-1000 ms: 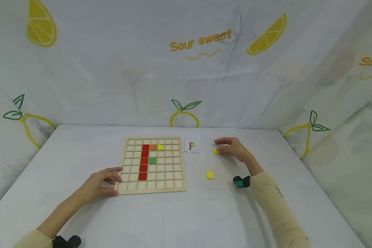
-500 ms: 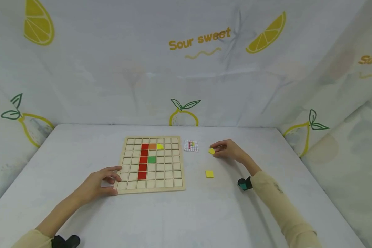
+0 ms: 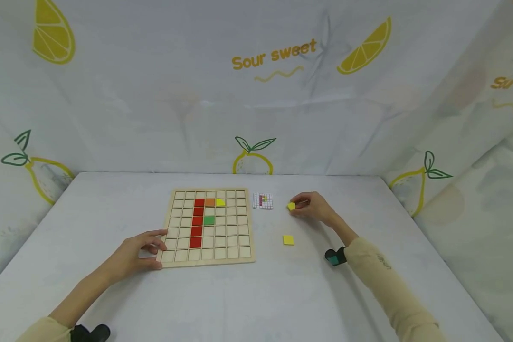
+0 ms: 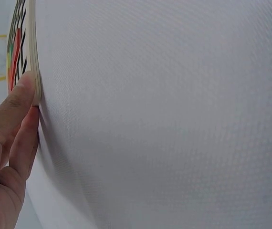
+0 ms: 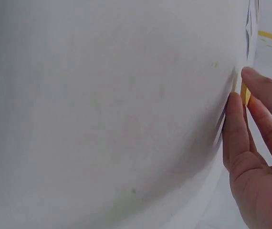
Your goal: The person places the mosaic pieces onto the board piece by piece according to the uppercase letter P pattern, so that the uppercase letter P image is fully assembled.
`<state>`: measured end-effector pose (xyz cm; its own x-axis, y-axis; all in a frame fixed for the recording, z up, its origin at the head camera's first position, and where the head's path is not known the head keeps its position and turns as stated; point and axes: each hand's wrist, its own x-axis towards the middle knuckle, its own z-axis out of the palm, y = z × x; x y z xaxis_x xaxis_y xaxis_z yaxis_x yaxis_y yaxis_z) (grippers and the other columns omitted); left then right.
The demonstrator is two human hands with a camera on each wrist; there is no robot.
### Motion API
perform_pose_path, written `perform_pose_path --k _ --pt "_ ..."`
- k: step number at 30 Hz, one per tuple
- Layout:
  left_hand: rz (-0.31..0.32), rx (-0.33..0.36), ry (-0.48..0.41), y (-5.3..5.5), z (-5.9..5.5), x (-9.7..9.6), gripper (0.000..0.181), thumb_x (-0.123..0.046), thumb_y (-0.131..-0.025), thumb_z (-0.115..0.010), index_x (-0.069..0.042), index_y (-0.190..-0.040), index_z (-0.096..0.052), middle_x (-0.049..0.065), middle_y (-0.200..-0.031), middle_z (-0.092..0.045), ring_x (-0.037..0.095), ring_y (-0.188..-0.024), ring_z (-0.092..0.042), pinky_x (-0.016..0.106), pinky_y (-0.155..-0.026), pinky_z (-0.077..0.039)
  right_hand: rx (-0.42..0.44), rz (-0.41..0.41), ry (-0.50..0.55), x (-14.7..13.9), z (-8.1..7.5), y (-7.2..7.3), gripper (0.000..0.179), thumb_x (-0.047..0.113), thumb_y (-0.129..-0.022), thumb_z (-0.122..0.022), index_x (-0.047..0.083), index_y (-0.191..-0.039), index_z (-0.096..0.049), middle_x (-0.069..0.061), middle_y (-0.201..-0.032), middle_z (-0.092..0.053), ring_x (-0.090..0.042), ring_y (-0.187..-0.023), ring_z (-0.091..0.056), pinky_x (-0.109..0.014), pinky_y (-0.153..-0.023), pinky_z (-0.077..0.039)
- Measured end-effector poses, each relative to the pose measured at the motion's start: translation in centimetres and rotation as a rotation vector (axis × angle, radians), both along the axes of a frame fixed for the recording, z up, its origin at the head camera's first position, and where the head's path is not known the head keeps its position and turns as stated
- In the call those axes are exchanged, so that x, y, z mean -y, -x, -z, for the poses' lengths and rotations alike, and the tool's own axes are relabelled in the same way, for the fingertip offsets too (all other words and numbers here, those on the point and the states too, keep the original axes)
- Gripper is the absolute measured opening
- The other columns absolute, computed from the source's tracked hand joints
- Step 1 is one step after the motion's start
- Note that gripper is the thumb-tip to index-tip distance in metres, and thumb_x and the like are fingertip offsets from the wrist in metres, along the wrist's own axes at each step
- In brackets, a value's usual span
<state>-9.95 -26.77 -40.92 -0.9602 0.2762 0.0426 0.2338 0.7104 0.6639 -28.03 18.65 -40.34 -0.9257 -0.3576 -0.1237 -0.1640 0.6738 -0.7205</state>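
Observation:
A square wooden grid board lies left of the table's middle. In its cells sit a column of several red tiles, an orange tile, a yellow quarter-round-looking tile and a green tile. My left hand holds the board's near left corner and left edge; in the left wrist view the thumb lies on that corner. Right of the board, my right hand pinches a small yellow tile between thumb and fingers. The right wrist view shows this tile edge-on.
A printed pattern card lies beside the board's upper right side. A second yellow tile lies flat on the white tabletop, nearer the front. A lemon-print cloth hangs behind the table.
My right hand has pinched the farther yellow tile, drawn it slightly left and tilted it up. My left hand has stayed at the board.

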Motion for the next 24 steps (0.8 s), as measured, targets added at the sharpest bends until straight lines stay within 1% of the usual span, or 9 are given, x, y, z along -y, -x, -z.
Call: perform_pose_path --k 3,5,10,13,15,19,24 --pt "0.001 0.001 0.000 0.0 0.1 0.0 0.032 -0.012 -0.069 -0.084 -0.012 -0.096 -0.067 0.020 -0.134 -0.053 0.010 -0.087 -0.057 0.020 -0.076 -0.054 0.010 0.078 0.047 -0.1 0.2 -0.4 0.036 0.007 -0.084 -0.074 -0.002 -0.117 -0.063 -0.019 -0.115 -0.063 -0.030 -0.102 -0.060 -0.030 -0.084 -0.057" --pt "0.006 -0.004 -0.004 0.1 0.1 0.0 0.032 -0.012 -0.069 -0.084 -0.012 -0.096 -0.067 0.020 -0.134 -0.053 0.009 -0.087 -0.057 0.020 -0.076 -0.054 0.029 0.124 0.081 -0.2 0.2 -0.7 0.038 0.007 -0.085 -0.073 -0.003 -0.119 -0.062 -0.020 -0.119 -0.062 -0.030 -0.106 -0.059 -0.031 -0.087 -0.056" --pt "0.013 -0.009 -0.012 0.1 0.0 0.1 0.032 -0.012 -0.069 -0.084 -0.012 -0.096 -0.067 0.020 -0.134 -0.053 0.008 -0.086 -0.056 0.020 -0.076 -0.054 0.102 0.223 0.165 -0.6 0.2 -1.4 0.042 0.007 -0.086 -0.072 -0.004 -0.124 -0.059 -0.021 -0.125 -0.060 -0.031 -0.112 -0.056 -0.036 -0.098 -0.051" --pt "0.012 -0.008 -0.014 0.0 0.0 0.1 0.032 -0.012 -0.069 -0.084 -0.012 -0.096 -0.067 0.021 -0.135 -0.052 0.010 -0.087 -0.057 0.020 -0.076 -0.054 0.158 0.284 0.223 -0.5 0.0 -1.7 0.044 0.006 -0.086 -0.072 -0.004 -0.126 -0.058 -0.021 -0.129 -0.058 -0.030 -0.116 -0.054 -0.036 -0.101 -0.049" --pt "0.010 -0.007 -0.014 0.0 0.0 0.1 0.032 -0.012 -0.069 -0.084 -0.012 -0.096 -0.066 0.021 -0.135 -0.052 0.011 -0.087 -0.058 0.020 -0.077 -0.055 0.187 0.313 0.262 -0.1 -0.2 -1.9 0.045 0.006 -0.086 -0.072 -0.005 -0.127 -0.057 -0.021 -0.131 -0.056 -0.030 -0.119 -0.052 -0.036 -0.102 -0.048" --pt "0.005 -0.004 -0.011 0.0 0.0 0.1 0.032 -0.012 -0.069 -0.084 -0.012 -0.096 -0.066 0.021 -0.135 -0.052 0.012 -0.088 -0.058 0.020 -0.077 -0.055 0.213 0.349 0.312 0.8 -0.6 -2.4 0.044 0.005 -0.086 -0.072 -0.004 -0.127 -0.057 -0.021 -0.130 -0.057 -0.027 -0.116 -0.055 -0.035 -0.101 -0.049" --pt "0.005 0.000 -0.017 0.0 0.0 0.1 0.032 -0.012 -0.069 -0.084 -0.012 -0.096 -0.067 0.021 -0.134 -0.052 0.010 -0.087 -0.058 0.020 -0.077 -0.055 0.225 0.376 0.330 2.0 -0.7 -2.9 0.041 0.004 -0.084 -0.073 -0.003 -0.123 -0.060 -0.018 -0.126 -0.060 -0.023 -0.108 -0.058 -0.031 -0.096 -0.052"
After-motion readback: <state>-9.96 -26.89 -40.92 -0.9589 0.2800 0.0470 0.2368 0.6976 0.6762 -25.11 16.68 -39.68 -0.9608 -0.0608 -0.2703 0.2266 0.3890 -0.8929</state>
